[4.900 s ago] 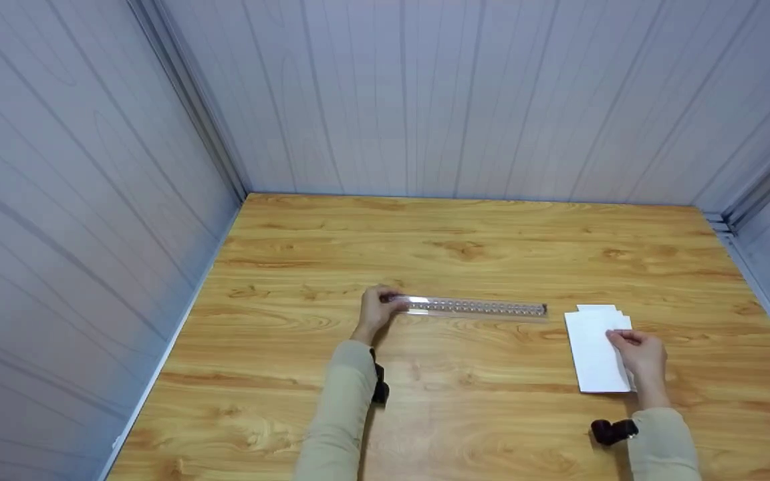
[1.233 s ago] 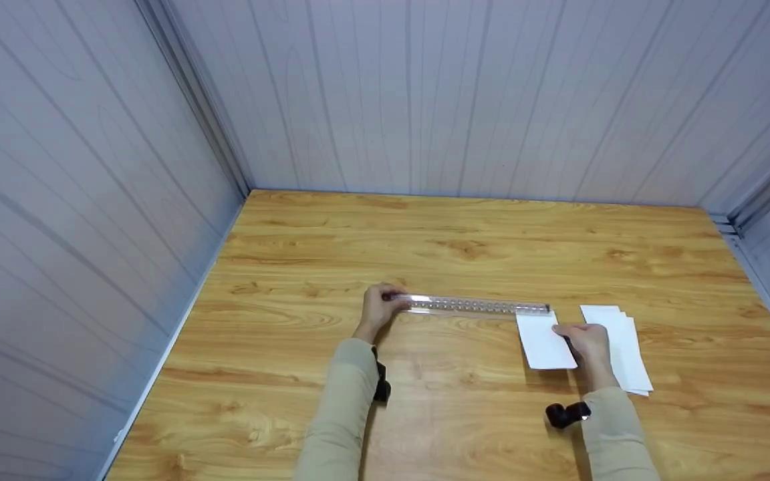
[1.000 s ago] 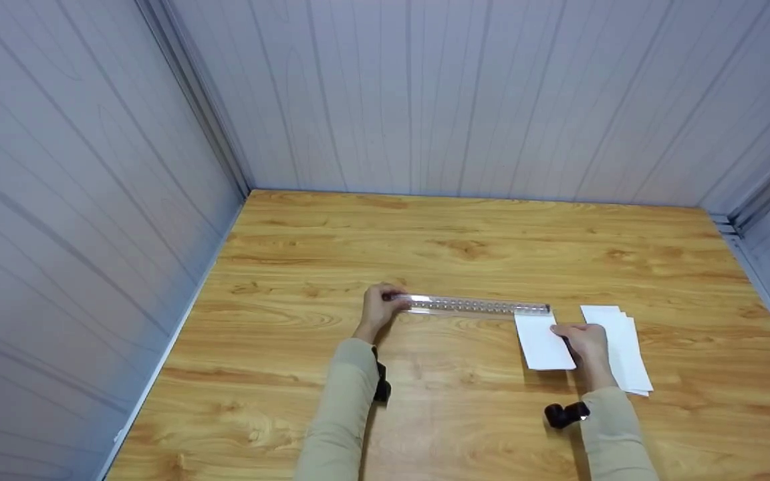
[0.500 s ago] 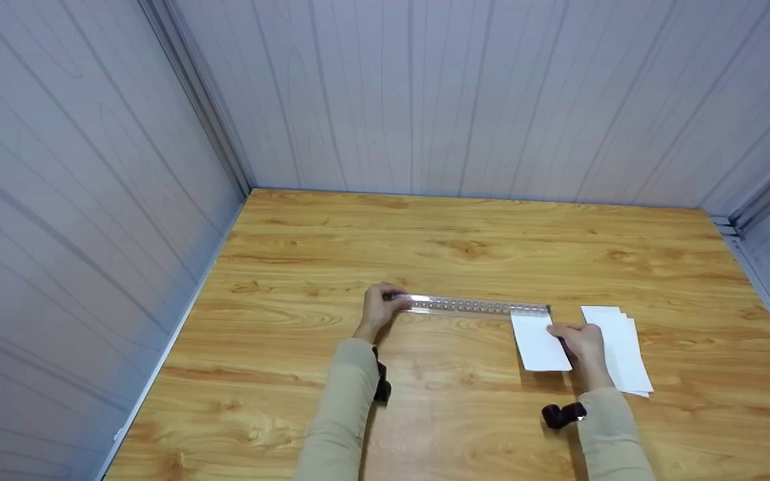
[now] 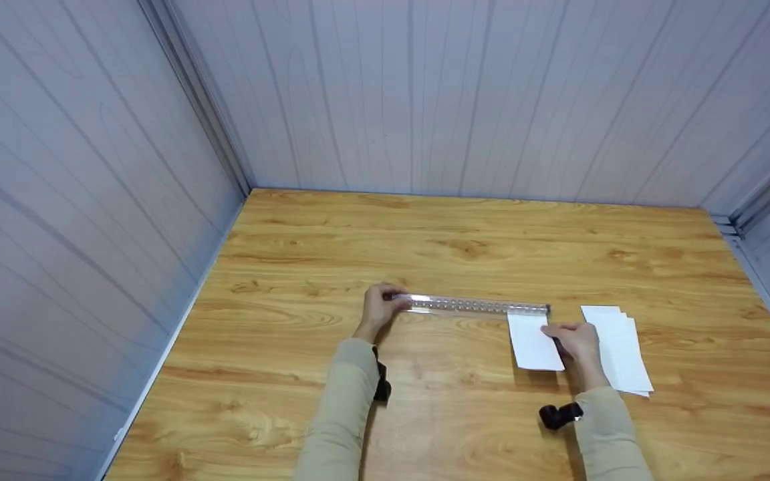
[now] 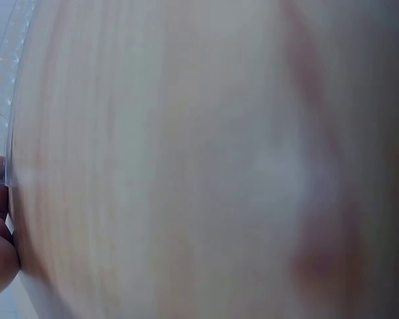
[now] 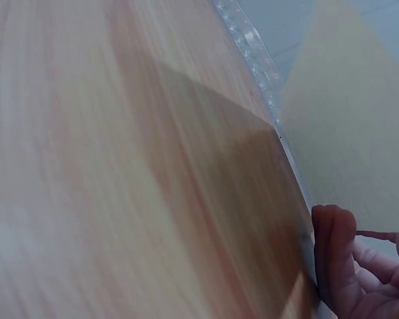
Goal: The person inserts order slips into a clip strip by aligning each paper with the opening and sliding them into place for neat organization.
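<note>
In the head view my left hand (image 5: pixel 379 308) pinches the left end of a long clear plastic strip (image 5: pixel 458 305) with a row of round shapes along it. The strip lies crosswise above the table, and its end shows at the left wrist view's edge beside my fingers. My right hand (image 5: pixel 579 344) pinches a white paper card (image 5: pixel 532 342) by its right edge. The card's far edge meets the strip's right end; whether it sits inside or behind the strip I cannot tell. The right wrist view has the tilted card (image 7: pixel 352 133) by the strip (image 7: pixel 253 56), its shadow falling on the table.
More white cards (image 5: pixel 625 354) lie in a slightly fanned pile right of my right hand, partly behind it. The wood-grain table (image 5: pixel 465 247) is bounded by pale panel walls (image 5: pixel 425 100) at the back and sides. Black wrist cameras sit on both sleeves.
Several seconds ago my right hand was at the pile; since then it has brought one card left to the strip. Over the last second the card slid slightly left along it. My left hand stayed put.
</note>
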Tool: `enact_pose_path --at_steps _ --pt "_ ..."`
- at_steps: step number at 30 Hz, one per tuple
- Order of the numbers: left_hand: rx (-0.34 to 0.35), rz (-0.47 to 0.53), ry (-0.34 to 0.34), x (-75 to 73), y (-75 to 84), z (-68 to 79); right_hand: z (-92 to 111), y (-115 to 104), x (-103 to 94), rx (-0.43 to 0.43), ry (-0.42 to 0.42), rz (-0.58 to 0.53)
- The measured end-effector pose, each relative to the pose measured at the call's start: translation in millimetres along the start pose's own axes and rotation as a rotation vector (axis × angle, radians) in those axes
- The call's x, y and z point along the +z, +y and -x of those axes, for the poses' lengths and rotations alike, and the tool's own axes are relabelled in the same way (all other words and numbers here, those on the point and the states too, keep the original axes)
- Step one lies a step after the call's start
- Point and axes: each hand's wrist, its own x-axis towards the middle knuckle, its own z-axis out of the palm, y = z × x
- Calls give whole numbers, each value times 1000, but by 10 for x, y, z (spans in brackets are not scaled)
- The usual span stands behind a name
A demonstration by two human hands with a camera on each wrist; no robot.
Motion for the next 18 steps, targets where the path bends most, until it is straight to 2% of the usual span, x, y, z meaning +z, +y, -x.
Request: enact_pose_path --at_steps 5,15,18 --pt "-4 8 -1 -10 -1 4 11 -12 15 -30 -9 -34" --pt "-14 -13 8 -11 -16 1 -7 -20 43 -26 -7 16" --pt "3 0 10 -4 -27 -2 5 -35 53 -31 -9 28"
